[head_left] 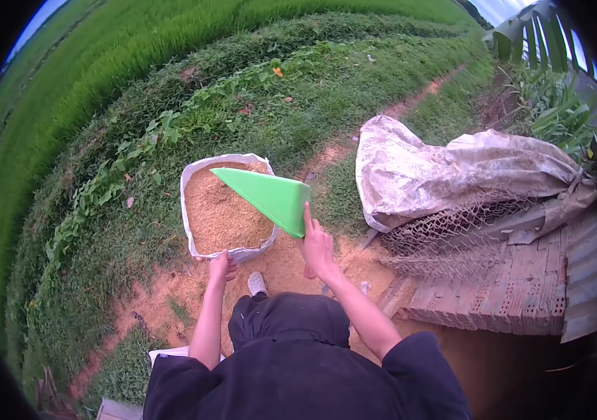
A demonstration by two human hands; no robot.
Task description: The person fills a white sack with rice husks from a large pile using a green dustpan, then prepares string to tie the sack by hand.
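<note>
Nearest the lens: dark jacket (298, 378), bent knees, a pale shoe (257, 283) just beyond. Clamping the left hand (221, 267) on the near rim of the white sack (185, 210), upright on the sandy patch ahead, fingers curled over the edge. Gripping the green scoop (270, 196) in the right hand (318, 250), forefinger straight along its back, tipped over the sack's mouth. Looks almost done: brown grain (221, 213) close to the rim, little room left. Off right, a tarp-covered heap (452, 175) and stacked bricks (515, 287).
</note>
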